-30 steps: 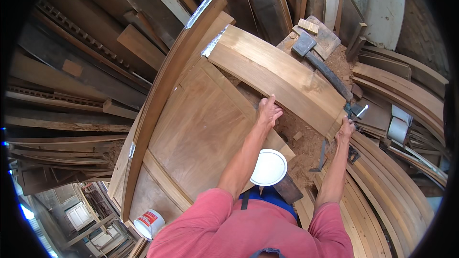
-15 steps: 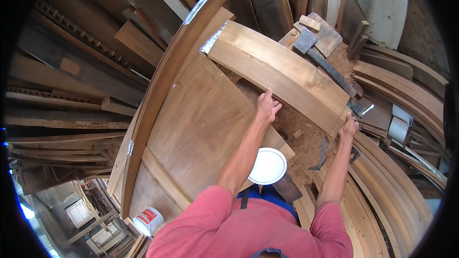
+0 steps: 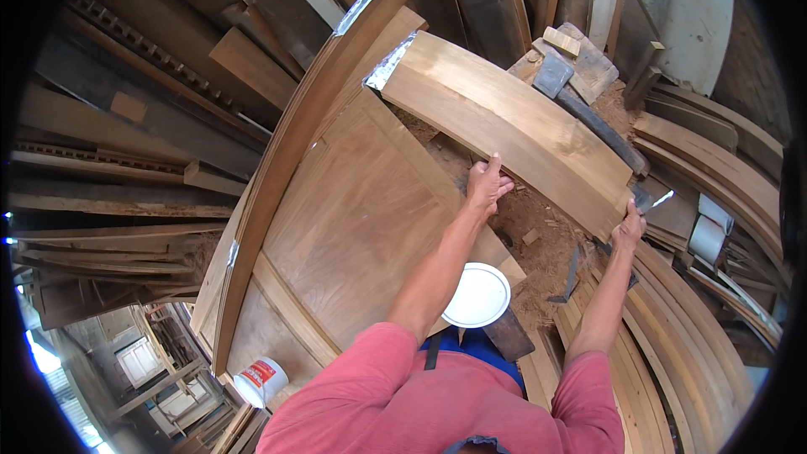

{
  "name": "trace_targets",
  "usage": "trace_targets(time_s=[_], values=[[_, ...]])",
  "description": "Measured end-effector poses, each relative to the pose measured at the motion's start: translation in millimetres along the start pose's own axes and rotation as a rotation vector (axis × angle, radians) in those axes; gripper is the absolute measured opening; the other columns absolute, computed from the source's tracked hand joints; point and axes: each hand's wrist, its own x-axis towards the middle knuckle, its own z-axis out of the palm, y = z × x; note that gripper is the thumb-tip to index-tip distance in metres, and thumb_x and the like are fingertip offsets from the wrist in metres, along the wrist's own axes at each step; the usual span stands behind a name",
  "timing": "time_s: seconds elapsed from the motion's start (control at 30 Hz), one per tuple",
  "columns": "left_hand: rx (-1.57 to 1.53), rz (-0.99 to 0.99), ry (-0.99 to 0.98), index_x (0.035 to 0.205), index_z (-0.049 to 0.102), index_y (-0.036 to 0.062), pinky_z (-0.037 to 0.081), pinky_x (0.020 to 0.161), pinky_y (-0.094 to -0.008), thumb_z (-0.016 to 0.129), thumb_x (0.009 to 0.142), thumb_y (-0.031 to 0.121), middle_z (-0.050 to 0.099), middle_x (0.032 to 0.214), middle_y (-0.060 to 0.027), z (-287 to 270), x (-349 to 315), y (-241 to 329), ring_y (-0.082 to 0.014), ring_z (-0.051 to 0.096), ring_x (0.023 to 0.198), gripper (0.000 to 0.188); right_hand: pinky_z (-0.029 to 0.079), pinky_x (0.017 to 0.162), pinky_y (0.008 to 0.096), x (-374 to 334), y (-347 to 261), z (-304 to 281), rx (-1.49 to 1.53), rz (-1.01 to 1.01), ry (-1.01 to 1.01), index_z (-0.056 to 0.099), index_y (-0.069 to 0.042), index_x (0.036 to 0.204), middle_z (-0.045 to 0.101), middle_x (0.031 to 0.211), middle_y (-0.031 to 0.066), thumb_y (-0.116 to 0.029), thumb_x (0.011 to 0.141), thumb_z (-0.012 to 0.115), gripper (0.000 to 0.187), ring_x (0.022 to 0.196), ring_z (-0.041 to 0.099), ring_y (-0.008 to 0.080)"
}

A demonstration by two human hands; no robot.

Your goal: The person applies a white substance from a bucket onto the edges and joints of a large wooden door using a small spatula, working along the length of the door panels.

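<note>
A thick, pale wooden beam [image 3: 496, 132] slants across the middle, its far left end wrapped in shiny foil [image 3: 392, 63]. My left hand [image 3: 488, 187] grips the beam's near edge around its middle, thumb up on the face and fingers curled beneath. At the near right end, my right hand [image 3: 629, 229] is closed round the beam's corner. Close beyond that hand lies a small bluish item with a white tip [image 3: 663, 200], too small to name. Just past the beam lies a hammer [image 3: 553, 76] with a dark handle, partly hidden behind the beam.
On the left stands a panelled wooden door [image 3: 361, 193] with a long curved rail [image 3: 315, 109]. A white round lid or tub [image 3: 477, 295] is by my waist, and a white-and-red tub [image 3: 260, 382] stands at lower left. Planks [image 3: 672, 328] are stacked at right; sawdust [image 3: 538, 273] covers the middle.
The whole view has shifted slightly, so things sit a little farther right. Both hands keep their hold on the beam, with little visible movement against it.
</note>
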Motion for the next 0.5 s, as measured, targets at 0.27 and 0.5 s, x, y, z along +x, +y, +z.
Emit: trace_targets(time_s=[0.27,0.5], values=[[0.300,0.133,0.091,0.120,0.039,-0.0061,0.064,0.061,-0.0387,0.060,0.102,0.032,0.061,0.109,-0.0259,4,4,13,-0.0348,0.074,0.081,0.047,0.056,0.079,0.0326,6,5,-4,-0.036,-0.034,-0.020,0.061,-0.005,0.092,0.067,0.095,0.0039,-0.004,0.092,0.070,0.009,0.084,0.066,0.0165],[0.374,0.144,0.132,0.116,0.043,-0.0067,0.062,0.056,-0.0352,0.062,0.101,0.033,0.062,0.101,-0.0222,-4,13,11,-0.0293,0.073,0.073,0.047,0.046,0.066,0.0376,-77,-84,41,-1.173,-0.353,0.219,0.060,0.003,0.093,0.066,0.083,0.0115,-0.035,0.093,0.074,0.041,0.074,0.060,0.0212]])
